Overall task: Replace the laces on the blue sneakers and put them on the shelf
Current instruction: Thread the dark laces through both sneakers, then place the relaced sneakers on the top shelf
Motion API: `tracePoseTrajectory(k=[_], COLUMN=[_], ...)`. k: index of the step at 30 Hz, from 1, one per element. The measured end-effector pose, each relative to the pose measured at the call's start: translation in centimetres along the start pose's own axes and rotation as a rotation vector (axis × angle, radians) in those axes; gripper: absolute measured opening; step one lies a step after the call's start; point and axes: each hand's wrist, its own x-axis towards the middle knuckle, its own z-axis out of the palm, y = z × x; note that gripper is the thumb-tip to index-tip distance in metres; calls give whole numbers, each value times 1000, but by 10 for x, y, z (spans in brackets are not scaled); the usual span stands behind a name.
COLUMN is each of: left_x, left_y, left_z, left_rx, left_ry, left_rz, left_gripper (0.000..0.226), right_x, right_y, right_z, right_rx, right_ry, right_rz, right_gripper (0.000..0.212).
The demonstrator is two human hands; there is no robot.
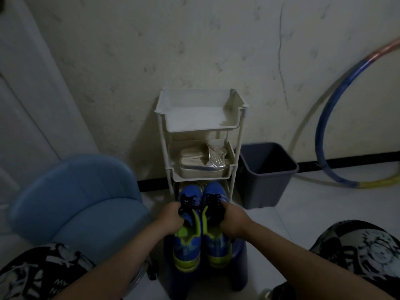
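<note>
I see both forearms stretched forward. Left grip (171, 217) closed on left blue sneaker (187, 226), right grip (232, 219) closed on right blue sneaker (216, 224). Toes at bottom tier of shelf (236, 135); black laces (190, 202) threaded.

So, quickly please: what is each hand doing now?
Left hand: closed, holding the left sneaker.
Right hand: closed, holding the right sneaker.
</note>
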Motion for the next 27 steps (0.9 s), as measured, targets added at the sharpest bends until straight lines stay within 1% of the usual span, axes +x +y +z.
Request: tracePoseTrajectory(k=[4,7,9,12,13,17,20,23,27], left_x=[-31,-55,-68,-83,-87,-83,-58,-24,21], left_y=[27,49,64,91,102,141,166,187,210], left_z=[-29,-55,-72,-102,-113,-154,-183,-206,-228], left_rx=[-26,-33,-88,-101,-107,-176,-208,-193,-214], left_ry=[140,271,353,451,464,512,546,569,569], left_rz=[84,141,189,237,251,322,347,330,338], left_gripper=[20,31,36,35,33,39,40,41,38], right_x=[-22,-41,-53,-66,-68,-59,-33,1,49], right_y=[-16,-31,-43,-62,-68,-94,-111,-123,-130], right_z=[-35,-62,-81,-114,-125,-169,-197,-222,-252], right_rx=[88,125,149,169,174,224,211,193,208], right_ry=[138,238,299,419,454,550,591,607,655], right_rz=[-65,-121,-153,-213,-231,-281,-297,-299,-313], right_gripper=[45,58,66,67,67,72,75,77,76])
